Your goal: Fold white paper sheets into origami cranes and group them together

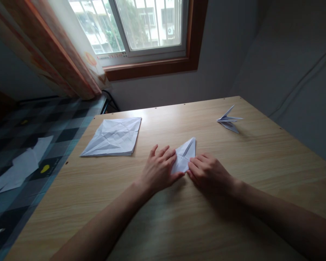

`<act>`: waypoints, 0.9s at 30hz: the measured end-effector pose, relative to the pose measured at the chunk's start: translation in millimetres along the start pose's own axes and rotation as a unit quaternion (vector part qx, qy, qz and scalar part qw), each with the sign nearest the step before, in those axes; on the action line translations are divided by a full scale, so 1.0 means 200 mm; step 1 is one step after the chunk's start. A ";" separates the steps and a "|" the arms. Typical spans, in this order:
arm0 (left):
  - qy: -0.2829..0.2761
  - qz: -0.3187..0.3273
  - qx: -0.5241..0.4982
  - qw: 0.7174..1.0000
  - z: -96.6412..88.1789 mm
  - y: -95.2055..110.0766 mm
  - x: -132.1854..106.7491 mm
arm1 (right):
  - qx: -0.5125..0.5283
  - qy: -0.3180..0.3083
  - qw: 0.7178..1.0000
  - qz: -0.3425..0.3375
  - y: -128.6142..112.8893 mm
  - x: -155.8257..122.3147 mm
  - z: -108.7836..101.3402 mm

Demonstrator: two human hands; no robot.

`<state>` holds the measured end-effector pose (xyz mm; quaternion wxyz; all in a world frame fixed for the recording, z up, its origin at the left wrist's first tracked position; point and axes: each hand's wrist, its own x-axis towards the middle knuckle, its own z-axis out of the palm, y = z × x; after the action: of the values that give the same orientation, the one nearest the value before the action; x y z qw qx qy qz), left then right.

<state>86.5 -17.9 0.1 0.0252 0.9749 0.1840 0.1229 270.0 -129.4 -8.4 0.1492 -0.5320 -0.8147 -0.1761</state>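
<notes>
The table (157, 224), pale wood, stretches from near to far and bears all the folded paper. Over its near part two bare forearms slant inward, the left forearm (97, 224) from the near left and the right forearm (274, 217) from the near right.

They meet at the paper (185, 154), a small, white, folded piece lying at the middle of the table between the hands. Its narrow point aims far and a little right, and crossing creases mark its face.

The left hand (161, 170) lies palm down, fingers apart and pointing far, their tips resting on the paper's left side; its thumb stretches right along the near edge. It presses rather than grasps. The right hand (209, 170) has its fingers bent and close together, tips at the paper's right edge. The thumb is partly hidden, so I cannot tell whether the edge is pinched or only pushed down.

Farther off on the left, the sheets (114, 136), white and creased, lie stacked. On the far right stands a figure (228, 119) of folded white paper, with thin points spread to the right.

Left of the table, a checked cloth (78, 112) carries loose white scraps (24, 165). Beyond are a curtain (59, 47) and a barred window (152, 25).
</notes>
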 end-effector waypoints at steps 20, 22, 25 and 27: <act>-0.020 0.064 0.030 0.997 0.02 -0.19 0.02 | 0.138 -0.160 0.976 0.047 0.07 0.04 0.15; -0.036 0.047 0.037 0.998 0.02 -0.18 0.00 | 0.127 -0.165 0.977 0.053 0.07 0.04 0.15; -0.088 0.010 0.031 0.996 0.02 -0.17 -0.02 | 0.119 -0.162 0.978 0.062 0.06 0.04 0.14; -0.114 -0.006 0.020 0.993 0.03 -0.18 -0.03 | 0.116 -0.159 0.978 0.065 0.06 0.04 0.14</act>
<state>70.7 13.2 -9.6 0.0269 0.9816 0.1887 0.0067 276.2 -105.9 -28.6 0.0896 -0.5840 -0.8067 0.0159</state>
